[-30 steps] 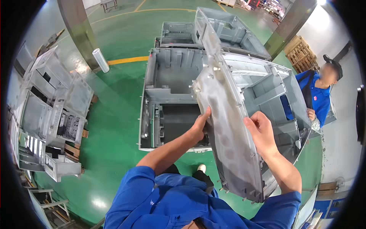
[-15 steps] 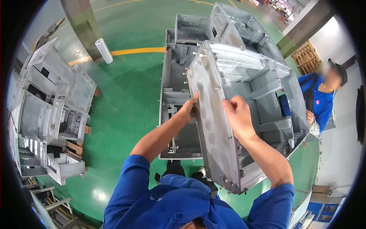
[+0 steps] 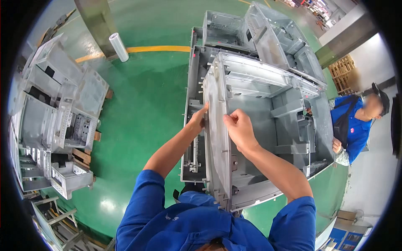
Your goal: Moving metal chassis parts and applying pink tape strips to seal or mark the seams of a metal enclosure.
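We are standing at a big, open grey metal box (image 3: 215,163), and both of our hands are staying by its left wall. The box is facing up with its open side, and its left part is sitting over a low, wide grey metal tray (image 3: 187,138). We cannot tell if the two are touching.

Our left hand (image 3: 197,119) is leaning on the outside of that wall, with its thumb pointing up. Its other fingers are hiding, so we cannot tell if they are spreading or pressing together. Our right hand (image 3: 242,129) is bending over the top rim of the same wall. Its fingers are curling together and pinching the rim.

At the box's right end, a co-worker in a blue shirt (image 3: 351,125) and a black cap (image 3: 380,98) is standing, with one bare hand (image 3: 337,145) resting by the right wall. Behind the box, a deep grey metal case (image 3: 268,44) is sitting. To our left, a shiny white roll (image 3: 119,47) is standing on the smooth green floor (image 3: 142,100).
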A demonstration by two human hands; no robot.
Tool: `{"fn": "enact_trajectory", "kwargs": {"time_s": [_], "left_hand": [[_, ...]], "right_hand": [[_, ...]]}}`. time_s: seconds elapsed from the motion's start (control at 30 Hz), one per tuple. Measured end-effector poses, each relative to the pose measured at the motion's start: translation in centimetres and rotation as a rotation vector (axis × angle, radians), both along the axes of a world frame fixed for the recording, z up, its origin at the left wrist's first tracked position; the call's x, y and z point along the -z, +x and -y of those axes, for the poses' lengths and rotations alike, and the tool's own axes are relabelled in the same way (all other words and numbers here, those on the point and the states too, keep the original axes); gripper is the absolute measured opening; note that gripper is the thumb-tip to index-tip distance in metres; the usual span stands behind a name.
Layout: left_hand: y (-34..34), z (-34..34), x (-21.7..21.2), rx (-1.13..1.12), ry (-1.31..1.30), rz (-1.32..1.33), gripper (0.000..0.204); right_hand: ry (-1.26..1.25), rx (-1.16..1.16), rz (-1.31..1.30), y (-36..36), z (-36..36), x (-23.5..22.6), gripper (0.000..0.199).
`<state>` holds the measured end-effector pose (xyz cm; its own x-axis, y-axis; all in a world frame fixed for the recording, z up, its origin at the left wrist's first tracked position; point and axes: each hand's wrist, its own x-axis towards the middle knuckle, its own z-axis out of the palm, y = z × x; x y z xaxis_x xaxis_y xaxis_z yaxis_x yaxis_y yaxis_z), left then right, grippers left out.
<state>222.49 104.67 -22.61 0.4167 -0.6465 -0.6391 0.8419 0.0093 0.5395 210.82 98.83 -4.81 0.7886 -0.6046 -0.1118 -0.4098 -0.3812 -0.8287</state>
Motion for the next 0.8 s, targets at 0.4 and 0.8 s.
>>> {"fn": "enact_trajectory", "kwargs": {"time_s": [0.4, 0.8], "left_hand": [[2.4, 1.7, 3.4, -0.127, 0.161, 0.070, 0.071], [1.1, 0.3, 6.3, -0.172, -0.036, 0.210, 0.047]], "right_hand": [[0.151, 0.012, -0.059, 2.9, 1.5, 3.3, 0.019], [0.199, 0.064, -0.022, 4.3, 1.0, 5.9, 0.022]]}}
